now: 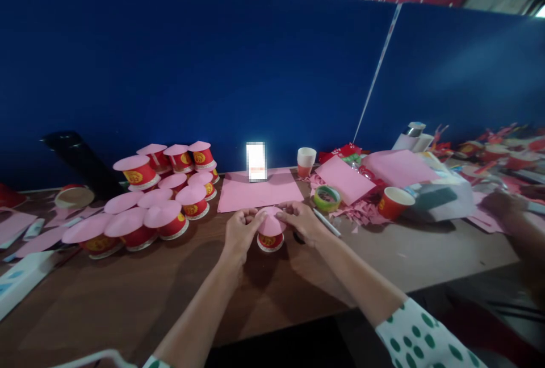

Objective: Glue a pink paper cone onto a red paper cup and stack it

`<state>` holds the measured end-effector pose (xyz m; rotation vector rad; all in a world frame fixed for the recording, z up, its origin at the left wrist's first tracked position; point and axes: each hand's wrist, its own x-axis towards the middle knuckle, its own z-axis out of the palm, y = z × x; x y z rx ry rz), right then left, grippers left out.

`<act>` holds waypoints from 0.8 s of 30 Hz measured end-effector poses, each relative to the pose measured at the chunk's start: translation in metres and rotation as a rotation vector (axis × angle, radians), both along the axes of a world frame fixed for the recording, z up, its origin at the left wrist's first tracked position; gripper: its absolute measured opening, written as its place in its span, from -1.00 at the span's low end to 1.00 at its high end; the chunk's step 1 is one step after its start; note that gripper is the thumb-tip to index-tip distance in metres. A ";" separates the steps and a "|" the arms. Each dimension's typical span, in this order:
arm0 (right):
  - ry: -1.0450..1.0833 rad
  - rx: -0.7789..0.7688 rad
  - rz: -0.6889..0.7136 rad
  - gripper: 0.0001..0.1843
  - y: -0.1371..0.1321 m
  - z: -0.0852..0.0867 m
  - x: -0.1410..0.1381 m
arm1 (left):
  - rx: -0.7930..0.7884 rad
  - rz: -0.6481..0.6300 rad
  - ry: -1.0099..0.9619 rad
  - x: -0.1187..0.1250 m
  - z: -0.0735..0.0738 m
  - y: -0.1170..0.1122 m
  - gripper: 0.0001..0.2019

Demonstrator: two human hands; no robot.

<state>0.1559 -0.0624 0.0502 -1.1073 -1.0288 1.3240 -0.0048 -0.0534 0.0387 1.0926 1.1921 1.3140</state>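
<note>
In front of me a red paper cup with gold print stands upside down on the table. On top of it sits a pink paper cone, shaped like a shallow roof. My left hand has its fingers closed on the cone's left edge. From the other side my right hand pinches the cone's right edge between thumb and fingers. Behind both hands lies a stack of pink paper sheets. A roll of green tape and a white pen lie to the right.
Several cone-topped red cups crowd the left, some stacked. A phone leans upright against the blue partition. An upright cup, pink scraps and a lying cup are right. A co-worker's hand is far right.
</note>
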 end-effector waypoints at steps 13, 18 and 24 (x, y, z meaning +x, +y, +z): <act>-0.076 0.045 -0.024 -0.46 -0.002 -0.004 0.000 | -0.011 0.031 0.018 -0.001 -0.004 -0.003 -0.52; -0.087 0.047 -0.021 -0.46 -0.002 -0.004 -0.001 | -0.010 0.029 0.013 0.001 -0.001 -0.006 -0.56; -0.243 0.083 -0.043 -0.51 -0.003 0.000 0.003 | -0.028 0.051 0.060 -0.002 0.006 -0.009 -0.62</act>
